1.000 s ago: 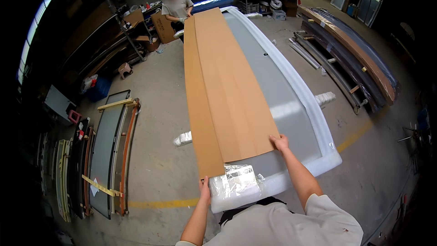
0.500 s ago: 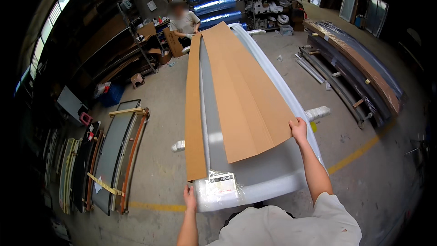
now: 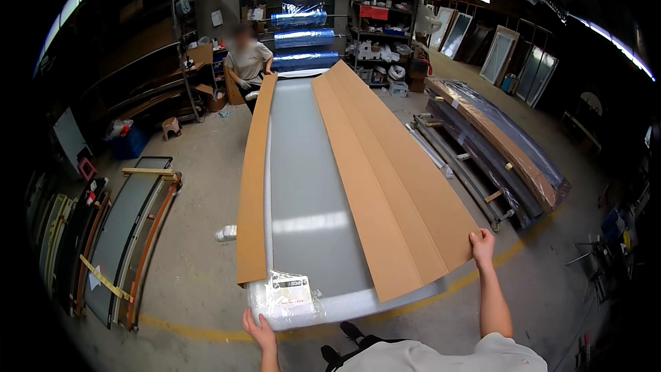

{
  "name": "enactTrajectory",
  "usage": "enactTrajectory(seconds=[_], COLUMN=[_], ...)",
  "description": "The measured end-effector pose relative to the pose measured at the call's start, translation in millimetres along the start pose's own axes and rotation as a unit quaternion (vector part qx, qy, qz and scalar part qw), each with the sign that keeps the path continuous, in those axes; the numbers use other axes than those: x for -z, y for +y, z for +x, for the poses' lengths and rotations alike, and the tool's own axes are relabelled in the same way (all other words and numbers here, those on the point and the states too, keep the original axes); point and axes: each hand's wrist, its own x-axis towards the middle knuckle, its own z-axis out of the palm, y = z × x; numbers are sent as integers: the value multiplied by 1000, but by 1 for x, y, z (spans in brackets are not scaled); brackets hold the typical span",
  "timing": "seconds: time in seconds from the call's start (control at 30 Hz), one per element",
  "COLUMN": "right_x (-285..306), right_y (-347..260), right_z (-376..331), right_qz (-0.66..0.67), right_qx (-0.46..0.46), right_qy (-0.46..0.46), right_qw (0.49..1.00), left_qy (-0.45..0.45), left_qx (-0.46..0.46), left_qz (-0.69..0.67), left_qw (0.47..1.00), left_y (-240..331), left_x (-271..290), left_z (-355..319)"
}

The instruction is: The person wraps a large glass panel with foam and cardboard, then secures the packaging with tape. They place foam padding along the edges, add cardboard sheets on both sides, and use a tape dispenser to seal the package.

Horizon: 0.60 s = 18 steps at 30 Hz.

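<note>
A long glass panel [image 3: 303,158], its edges covered in white foam wrap, stretches away in front of me. My right hand [image 3: 483,248] pinches the near right corner of a wide creased cardboard sheet [image 3: 392,200], which lies slantwise over the panel's right side. A narrow cardboard strip [image 3: 253,186] runs along the left edge. Beside the near left corner, my left hand [image 3: 259,331] has its fingers apart, close to or touching the foam. There, a clear plastic pouch with a printed label [image 3: 292,293] sits on the panel.
A co-worker [image 3: 246,65] stands at the far left end, a hand by the strip. Framed panels [image 3: 131,234] lean at left. Wrapped panels on a trolley [image 3: 489,145] stand at right. Blue film rolls [image 3: 303,40] and a shelf rack [image 3: 382,27] are behind. A wrapped support [image 3: 226,233] juts out left.
The cardboard sheet has shifted right with my right hand, uncovering more glass. My left hand has dropped to the corner, its fingers spread. The view has turned slightly.
</note>
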Motion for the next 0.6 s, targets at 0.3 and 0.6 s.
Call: enactTrajectory(seconds=[0.3, 0.6], right_x=[-6, 14], right_y=[123, 290], right_z=[84, 120], right_qz=[126, 310], right_qx=[-117, -245], right_qy=[-74, -148], right_qw=[982, 907], left_qy=[77, 205], left_qx=[4, 160], left_qz=[38, 33], left_qw=[996, 965], left_y=[54, 105], left_x=[-15, -125], left_z=[-97, -303])
